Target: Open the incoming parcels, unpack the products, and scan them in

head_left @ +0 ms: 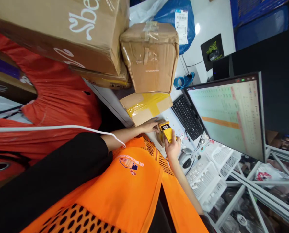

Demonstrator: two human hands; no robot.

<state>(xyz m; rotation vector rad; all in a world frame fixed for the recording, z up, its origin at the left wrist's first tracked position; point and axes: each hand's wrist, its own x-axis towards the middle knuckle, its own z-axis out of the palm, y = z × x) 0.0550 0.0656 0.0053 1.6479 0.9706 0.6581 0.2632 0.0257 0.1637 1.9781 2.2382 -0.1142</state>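
Head view shows a small yellow thing [168, 135] up close to the person's belly, above the desk [175, 122]. It is bright and boxy, with straight sides. Near its top end is a dark patch with a pale mark inside, and a yellow-orange rim goes along that end. The mark is too small to read. The right hand [173, 146] holds the yellow thing by its lower end, with the fingers bent around it. The left hand [149, 126] is on the other side, with its fingers bent near the top end. I cannot tell if it grips anything. A bit of brown cardboard [160, 138] peeks out between the hands, under the yellow thing.

Just beside the left hand lies a brown box with yellow tape [148, 105]. Next to that is a black keyboard [187, 117], and a big lit screen [228, 113] stands beyond it. White baskets [207, 179] sit past the right hand. A taller brown box [151, 61] stands behind the taped one, near a blue bag [165, 13].
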